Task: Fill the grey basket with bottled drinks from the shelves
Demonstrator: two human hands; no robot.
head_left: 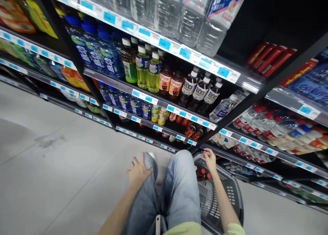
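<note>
My left hand [139,175] rests on my left knee, on the light blue jeans [183,183], with its fingers spread. My right hand [209,159] is over the far end of a grey slotted shopping basket [229,197] on the floor to my right. Its fingers are loosely bent and slightly apart, and nothing shows between them. Inside the basket lie a few dark bottles with red caps [203,175], partly hidden by my knee and right arm.
Drink shelves stretch across the front. Yellow-green bottles [154,74], dark tea bottles [201,88] and a tilted clear bottle [222,107] stand on the middle shelf. Red cans [190,130] sit lower. Large clear bottles [189,26] fill the upper shelf. Grey floor [51,180] lies left.
</note>
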